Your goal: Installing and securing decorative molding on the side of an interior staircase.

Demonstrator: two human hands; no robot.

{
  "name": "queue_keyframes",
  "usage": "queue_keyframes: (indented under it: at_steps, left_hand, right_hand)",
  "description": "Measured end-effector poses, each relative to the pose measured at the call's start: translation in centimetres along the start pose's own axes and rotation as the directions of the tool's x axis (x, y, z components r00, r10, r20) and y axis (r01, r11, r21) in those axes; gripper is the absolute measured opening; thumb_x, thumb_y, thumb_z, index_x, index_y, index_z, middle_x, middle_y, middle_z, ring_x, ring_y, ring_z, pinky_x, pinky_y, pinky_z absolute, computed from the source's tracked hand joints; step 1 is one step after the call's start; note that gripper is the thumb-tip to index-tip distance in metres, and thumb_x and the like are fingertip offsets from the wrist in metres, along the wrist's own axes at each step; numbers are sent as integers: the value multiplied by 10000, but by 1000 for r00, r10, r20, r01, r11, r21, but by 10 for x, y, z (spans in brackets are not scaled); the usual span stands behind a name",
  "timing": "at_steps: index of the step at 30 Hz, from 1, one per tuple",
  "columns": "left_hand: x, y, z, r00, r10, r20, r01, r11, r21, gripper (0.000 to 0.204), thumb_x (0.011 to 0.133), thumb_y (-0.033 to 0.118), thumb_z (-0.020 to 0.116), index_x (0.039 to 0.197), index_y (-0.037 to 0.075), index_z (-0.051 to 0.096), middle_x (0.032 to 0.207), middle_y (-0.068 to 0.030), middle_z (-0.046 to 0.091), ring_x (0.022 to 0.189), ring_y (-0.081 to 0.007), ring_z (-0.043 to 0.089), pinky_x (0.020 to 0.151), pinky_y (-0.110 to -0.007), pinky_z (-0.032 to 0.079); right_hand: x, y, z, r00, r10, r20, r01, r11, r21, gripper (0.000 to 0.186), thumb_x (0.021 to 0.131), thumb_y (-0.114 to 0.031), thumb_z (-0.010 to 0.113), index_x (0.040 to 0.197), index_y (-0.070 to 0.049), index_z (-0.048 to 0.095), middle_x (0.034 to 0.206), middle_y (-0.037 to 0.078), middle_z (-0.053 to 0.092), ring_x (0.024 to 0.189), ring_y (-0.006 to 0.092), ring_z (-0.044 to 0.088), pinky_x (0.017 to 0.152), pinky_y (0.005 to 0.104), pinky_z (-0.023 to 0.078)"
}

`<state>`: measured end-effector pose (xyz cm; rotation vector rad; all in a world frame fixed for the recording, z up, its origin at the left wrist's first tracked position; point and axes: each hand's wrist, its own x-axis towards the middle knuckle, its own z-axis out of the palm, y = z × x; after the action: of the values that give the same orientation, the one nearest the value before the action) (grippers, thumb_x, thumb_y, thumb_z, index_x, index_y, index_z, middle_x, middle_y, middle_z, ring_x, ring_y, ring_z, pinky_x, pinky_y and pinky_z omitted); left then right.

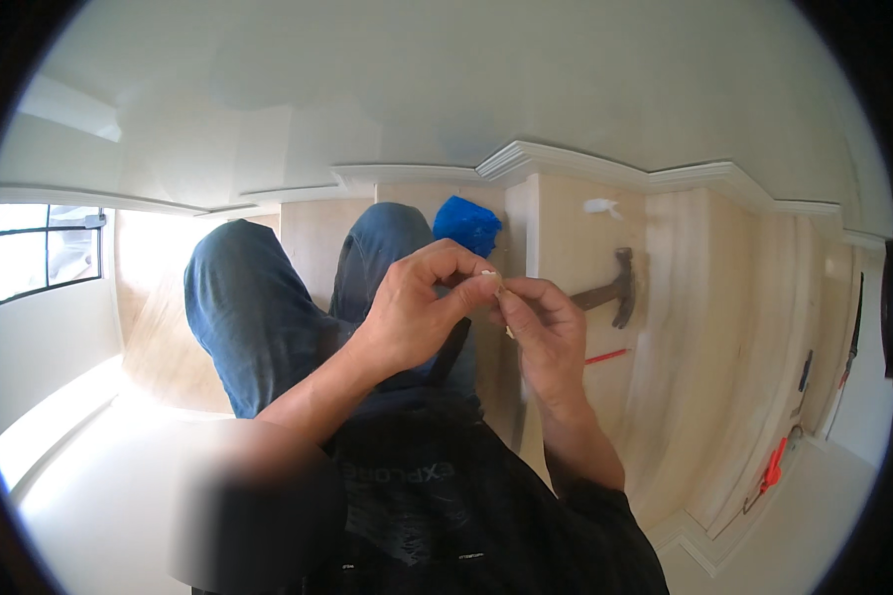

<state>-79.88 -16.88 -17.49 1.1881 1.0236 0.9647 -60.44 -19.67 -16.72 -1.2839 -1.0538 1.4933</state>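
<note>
My left hand [417, 302] and my right hand [551, 332] meet above my right knee, fingertips together. Both are closed in a pinch on a small pale scrap [489, 273], whose kind I cannot make out. Most of it is hidden by the fingers; a bit pokes out below the right fingertips. Just to the right of my right hand a hammer [622, 288] lies on a wooden step, its handle partly behind the hand. A red pencil [606, 357] lies on the step nearer to me. Beyond my hands sits a crumpled blue bag [468, 226].
Pale wooden steps [700, 377] run off to the right, bordered by white moulding [685, 177] along the wall. A white scrap [601, 207] lies beyond the hammer. A red-handled tool [772, 466] rests at the far right. A window [40, 248] is at the left.
</note>
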Motion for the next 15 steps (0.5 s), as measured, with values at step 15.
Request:
queue_keyframes:
  at_steps: [15]
  left_hand:
    - [58, -60, 2, 988, -47, -144, 75, 978, 196, 333, 1060, 317, 667, 1011, 3, 767, 815, -87, 715, 782, -149, 665, 735, -316, 525]
  right_hand:
    - [44, 4, -34, 935, -187, -302, 115, 964, -241, 189, 1024, -63, 706, 1195, 20, 703, 1045, 35, 715, 912, 79, 638, 845, 237, 521]
